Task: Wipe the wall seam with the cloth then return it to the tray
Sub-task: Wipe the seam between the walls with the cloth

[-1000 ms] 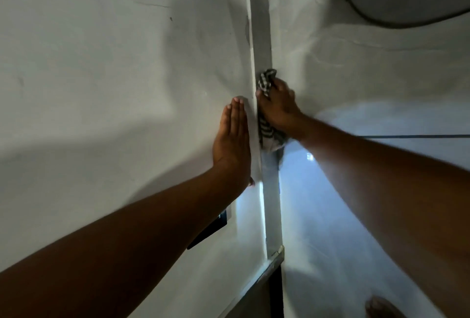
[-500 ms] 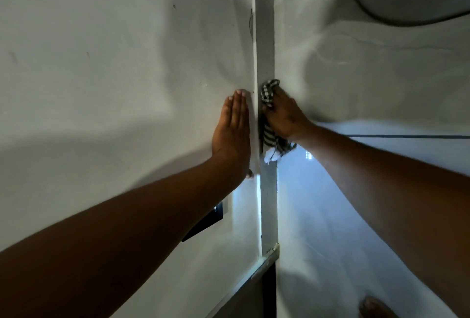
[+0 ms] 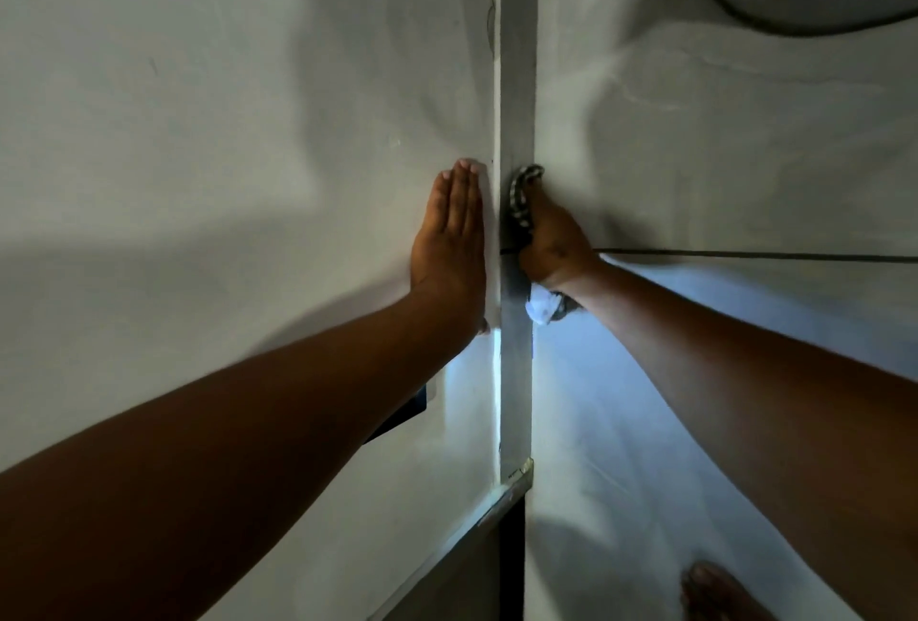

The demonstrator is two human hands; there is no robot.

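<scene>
A grey vertical wall seam (image 3: 517, 74) runs down the middle between two white wall faces. My right hand (image 3: 551, 240) presses a black-and-white striped cloth (image 3: 520, 203) against the seam's right edge, with a white end of the cloth hanging below the wrist. My left hand (image 3: 449, 243) lies flat, fingers together, on the white wall just left of the seam. No tray is in view.
A thin dark cable (image 3: 755, 255) runs horizontally along the right wall from the seam. A dark switch plate (image 3: 397, 417) shows under my left forearm. A metal trim strip (image 3: 467, 531) ends the wall below. A bare foot (image 3: 715, 593) is at bottom right.
My right hand has slid the cloth downward along the seam. My left hand has stayed flat on the wall.
</scene>
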